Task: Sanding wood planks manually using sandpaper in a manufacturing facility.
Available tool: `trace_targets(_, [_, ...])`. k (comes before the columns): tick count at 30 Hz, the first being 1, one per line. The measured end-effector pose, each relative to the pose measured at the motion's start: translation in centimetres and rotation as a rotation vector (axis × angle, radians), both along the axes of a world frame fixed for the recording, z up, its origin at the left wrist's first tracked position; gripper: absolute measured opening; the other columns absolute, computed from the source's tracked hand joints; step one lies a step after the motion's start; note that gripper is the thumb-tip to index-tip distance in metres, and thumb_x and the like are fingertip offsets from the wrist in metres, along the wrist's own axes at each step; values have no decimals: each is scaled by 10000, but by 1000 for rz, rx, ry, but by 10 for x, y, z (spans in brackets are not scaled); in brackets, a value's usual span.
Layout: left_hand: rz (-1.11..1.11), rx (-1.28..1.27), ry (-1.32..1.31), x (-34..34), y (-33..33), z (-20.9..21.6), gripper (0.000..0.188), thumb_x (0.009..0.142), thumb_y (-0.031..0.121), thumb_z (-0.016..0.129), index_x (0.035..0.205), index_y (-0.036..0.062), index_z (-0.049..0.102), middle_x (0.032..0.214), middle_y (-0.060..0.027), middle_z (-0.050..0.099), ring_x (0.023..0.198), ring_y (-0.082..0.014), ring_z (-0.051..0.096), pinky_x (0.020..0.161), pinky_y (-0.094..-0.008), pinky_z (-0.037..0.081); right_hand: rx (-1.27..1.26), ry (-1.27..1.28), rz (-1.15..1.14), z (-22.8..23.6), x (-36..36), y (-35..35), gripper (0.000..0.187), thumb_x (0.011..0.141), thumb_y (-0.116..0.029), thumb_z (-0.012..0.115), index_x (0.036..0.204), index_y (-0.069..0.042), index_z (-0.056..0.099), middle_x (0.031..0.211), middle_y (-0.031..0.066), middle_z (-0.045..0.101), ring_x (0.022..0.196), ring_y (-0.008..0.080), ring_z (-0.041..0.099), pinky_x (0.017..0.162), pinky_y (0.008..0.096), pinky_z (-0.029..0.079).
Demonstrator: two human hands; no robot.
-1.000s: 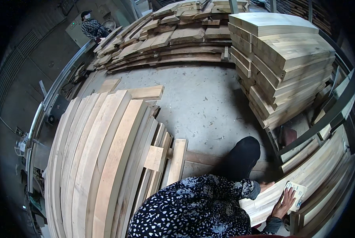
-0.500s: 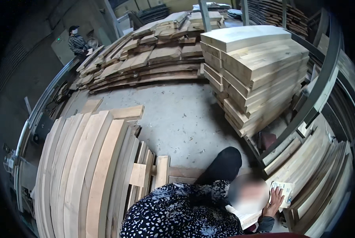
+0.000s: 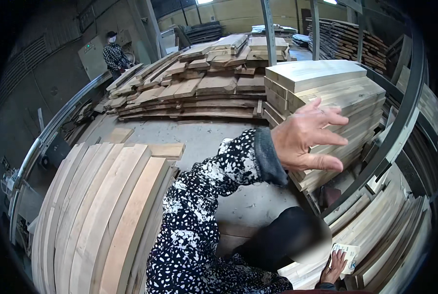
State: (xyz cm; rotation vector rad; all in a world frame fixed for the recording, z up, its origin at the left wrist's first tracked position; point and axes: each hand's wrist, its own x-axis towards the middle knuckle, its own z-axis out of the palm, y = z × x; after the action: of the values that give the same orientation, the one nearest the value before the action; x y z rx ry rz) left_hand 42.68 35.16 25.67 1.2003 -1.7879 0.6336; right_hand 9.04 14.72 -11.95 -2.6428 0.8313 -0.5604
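Observation:
My left hand [image 3: 309, 134] is raised in front of the tall stack of glued wood panels [image 3: 336, 93], fingers spread and nothing in it. Its arm wears a black-and-white patterned sleeve. Low on the right, my right hand [image 3: 334, 268] has its fingers laid over a cream printed sheet [image 3: 348, 256], perhaps sandpaper, pressing or gripping it; the thumb is hard to see. Next to that hand lies a pale wood board [image 3: 299, 274], partly cut off by my sleeve and a blurred patch.
Long planks [image 3: 99, 210] are stacked at the left. Rough boards [image 3: 194, 90] form a wide pile across the floor. A metal frame [image 3: 400, 122] and leaning boards [image 3: 375, 220] stand on the right. A masked person [image 3: 115, 56] stands far left.
My left hand has risen from near the board, up and forward, with its fingers spread. My right hand stays on the cream sheet. The view has tilted up slightly.

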Motion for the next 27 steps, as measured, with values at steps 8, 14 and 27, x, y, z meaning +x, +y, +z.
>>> trace_targets(8, [204,-1052,456,63,58,35,624,871,451,345,1322,40,216,1333,-164,278,1234,-255,277,1043,-390,164,-20,-25,14,9,7,8,566,638,36,407,1192,-66,465,1283,179,385,1255,351,242,1023,498,81])
trace_targets(14, [269,-618,298,23,-11,-61,663,829,416,442,1324,35,221,1347,-186,246,1252,-293,243,1040,-433,131,-7,4,-3,3,-5,5,543,653,12,410,1188,-62,466,1280,184,386,1256,354,236,1022,500,83])
trace_targets(27, [-206,242,291,-113,-148,-267,575,706,254,629,1199,46,419,1285,-227,288,1230,-387,237,1012,-497,157,-17,9,1,14,3,5,487,706,-105,373,1177,-47,483,1295,163,379,1257,325,253,1034,475,76])
